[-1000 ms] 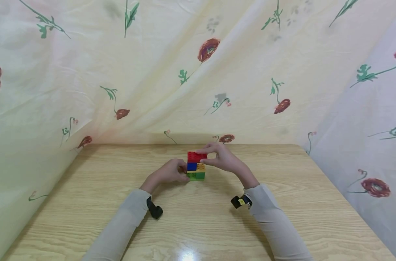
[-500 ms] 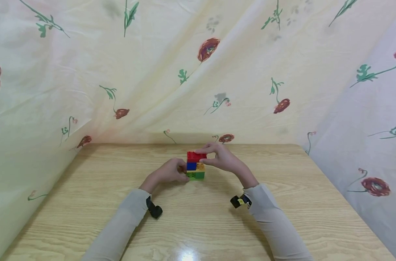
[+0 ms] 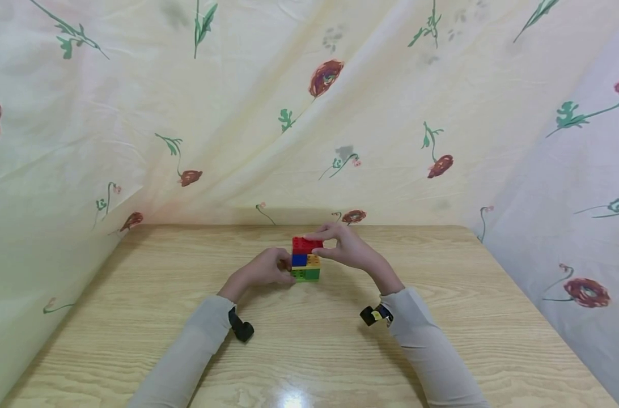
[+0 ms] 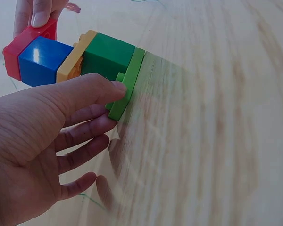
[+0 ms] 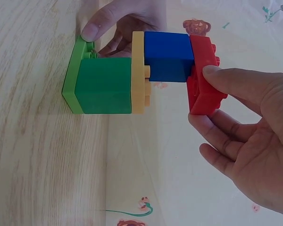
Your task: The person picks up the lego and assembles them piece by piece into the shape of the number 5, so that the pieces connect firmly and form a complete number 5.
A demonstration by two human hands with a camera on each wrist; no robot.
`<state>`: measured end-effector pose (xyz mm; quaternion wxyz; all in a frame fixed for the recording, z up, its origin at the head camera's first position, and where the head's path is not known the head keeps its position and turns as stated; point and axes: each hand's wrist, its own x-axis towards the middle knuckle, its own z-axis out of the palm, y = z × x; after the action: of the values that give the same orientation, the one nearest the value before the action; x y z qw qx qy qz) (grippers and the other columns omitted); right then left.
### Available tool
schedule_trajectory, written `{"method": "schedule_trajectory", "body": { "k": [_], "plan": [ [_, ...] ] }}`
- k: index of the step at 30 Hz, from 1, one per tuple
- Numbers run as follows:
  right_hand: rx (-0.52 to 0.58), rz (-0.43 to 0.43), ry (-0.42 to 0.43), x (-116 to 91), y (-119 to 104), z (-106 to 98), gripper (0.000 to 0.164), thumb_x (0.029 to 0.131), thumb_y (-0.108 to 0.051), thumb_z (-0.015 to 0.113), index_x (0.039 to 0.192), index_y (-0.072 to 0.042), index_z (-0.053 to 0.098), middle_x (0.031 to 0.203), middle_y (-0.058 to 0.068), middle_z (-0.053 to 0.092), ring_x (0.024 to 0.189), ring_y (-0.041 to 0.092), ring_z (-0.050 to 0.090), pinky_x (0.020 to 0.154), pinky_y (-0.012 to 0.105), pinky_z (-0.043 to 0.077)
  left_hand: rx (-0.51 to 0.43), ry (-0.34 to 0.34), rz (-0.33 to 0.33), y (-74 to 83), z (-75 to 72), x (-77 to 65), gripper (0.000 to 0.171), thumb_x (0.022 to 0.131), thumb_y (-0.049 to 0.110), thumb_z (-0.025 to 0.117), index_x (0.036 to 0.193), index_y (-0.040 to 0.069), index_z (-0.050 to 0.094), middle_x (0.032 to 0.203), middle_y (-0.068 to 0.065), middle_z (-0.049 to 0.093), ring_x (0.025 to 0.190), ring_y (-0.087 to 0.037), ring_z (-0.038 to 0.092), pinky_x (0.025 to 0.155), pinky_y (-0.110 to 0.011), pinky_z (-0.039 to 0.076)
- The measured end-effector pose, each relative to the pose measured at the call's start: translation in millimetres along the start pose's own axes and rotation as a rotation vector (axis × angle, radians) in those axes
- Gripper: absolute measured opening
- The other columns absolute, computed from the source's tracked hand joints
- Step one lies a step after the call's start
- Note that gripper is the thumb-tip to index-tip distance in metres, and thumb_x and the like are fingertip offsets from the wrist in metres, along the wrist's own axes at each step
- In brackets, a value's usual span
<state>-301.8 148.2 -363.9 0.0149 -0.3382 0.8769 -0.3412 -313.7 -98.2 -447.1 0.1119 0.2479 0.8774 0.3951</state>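
A stack of toy building bricks stands upright on the wooden table. At its bottom lies a thin light green brick [image 4: 133,80], with a dark green brick [image 5: 106,87] on its right half. Above comes a thin yellow brick [image 5: 138,80], then a blue brick [image 5: 167,54] on the left half, and a red brick [image 3: 304,245] on top, overhanging to the right. My left hand [image 3: 265,267] grips the light green brick at its left end, thumb in front. My right hand [image 3: 352,247] pinches the red brick at its right part, thumb on the near side.
The wooden table [image 3: 309,351] stretches around the stack. A flower-patterned cloth [image 3: 248,113] hangs behind the table and along both sides. Each wrist wears a black strap with a small camera, such as the left wrist camera [image 3: 244,331].
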Motion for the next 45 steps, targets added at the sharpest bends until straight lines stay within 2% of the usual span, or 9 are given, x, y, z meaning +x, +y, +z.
{"method": "schedule_trajectory", "body": {
  "k": [11, 19, 27, 37, 45],
  "plan": [
    [-0.006, -0.033, 0.007, 0.4, 0.9, 0.3, 0.039, 0.091, -0.010, 0.077, 0.130, -0.012, 0.071, 0.115, 0.011, 0.070, 0.104, 0.024, 0.058, 0.082, 0.033, 0.053, 0.000, -0.004, -0.016, 1.5, -0.6, -0.3, 0.028, 0.084, 0.017, 0.085, 0.108, 0.009, 0.074, 0.102, 0.000, 0.073, 0.093, -0.016, 0.060, 0.092, -0.037, 0.050],
    [-0.002, -0.008, 0.005, 0.3, -0.8, 0.0, 0.040, 0.090, -0.011, 0.078, 0.130, -0.014, 0.071, 0.117, 0.010, 0.069, 0.106, 0.025, 0.058, 0.081, 0.032, 0.053, -0.008, -0.004, -0.018, 0.7, -1.3, -1.2, 0.030, 0.084, 0.019, 0.085, 0.109, 0.009, 0.073, 0.102, 0.000, 0.072, 0.092, -0.017, 0.058, 0.089, -0.036, 0.049],
    [-0.013, -0.009, 0.009, 0.2, -0.7, -0.7, 0.038, 0.091, -0.014, 0.077, 0.130, -0.015, 0.072, 0.116, 0.008, 0.068, 0.108, 0.025, 0.057, 0.088, 0.045, 0.055, -0.004, -0.013, 0.011, -2.7, -2.5, -0.5, 0.027, 0.082, 0.020, 0.086, 0.103, 0.009, 0.072, 0.100, 0.000, 0.070, 0.088, -0.017, 0.055, 0.082, -0.033, 0.047],
    [-0.025, -0.021, 0.004, -2.2, -1.9, -3.1, 0.041, 0.090, -0.011, 0.077, 0.131, -0.015, 0.071, 0.117, 0.008, 0.066, 0.109, 0.023, 0.055, 0.087, 0.043, 0.054, 0.023, -0.011, 0.018, -2.6, -1.4, 0.1, 0.028, 0.080, 0.020, 0.088, 0.098, 0.011, 0.069, 0.094, 0.001, 0.066, 0.087, -0.017, 0.054, 0.080, -0.033, 0.045],
    [-0.061, 0.035, 0.018, -4.0, -4.6, -5.4, 0.043, 0.087, -0.013, 0.081, 0.128, -0.011, 0.071, 0.111, 0.005, 0.065, 0.102, 0.021, 0.059, 0.089, 0.037, 0.053, 0.017, -0.001, 0.000, -2.9, 0.0, 0.0, 0.026, 0.080, 0.017, 0.088, 0.097, 0.011, 0.069, 0.094, 0.001, 0.066, 0.089, -0.017, 0.054, 0.083, -0.033, 0.046]
  ]
}}
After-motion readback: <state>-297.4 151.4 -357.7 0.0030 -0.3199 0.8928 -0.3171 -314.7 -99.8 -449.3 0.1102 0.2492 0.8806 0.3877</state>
